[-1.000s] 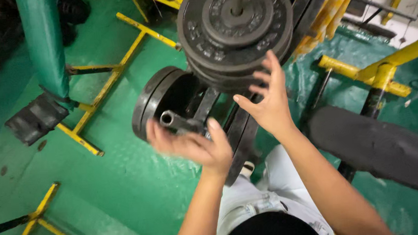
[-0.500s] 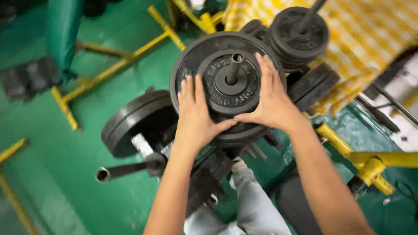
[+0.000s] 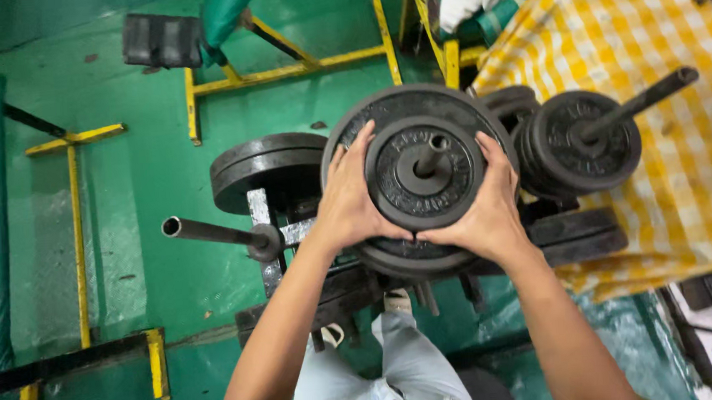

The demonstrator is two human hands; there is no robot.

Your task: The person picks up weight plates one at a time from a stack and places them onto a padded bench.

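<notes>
Small black cast-iron weight plate sits on a steel peg, outermost of a stack; left hand at nine o'clock, right hand at four, fingers clasping its rim. Likely heavy, rigid, hard-edged.

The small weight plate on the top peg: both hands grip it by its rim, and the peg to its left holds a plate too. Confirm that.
Not quite. Both hands, left and right, do grip the small weight plate by its rim, but the head view shows the left peg bare.
</notes>
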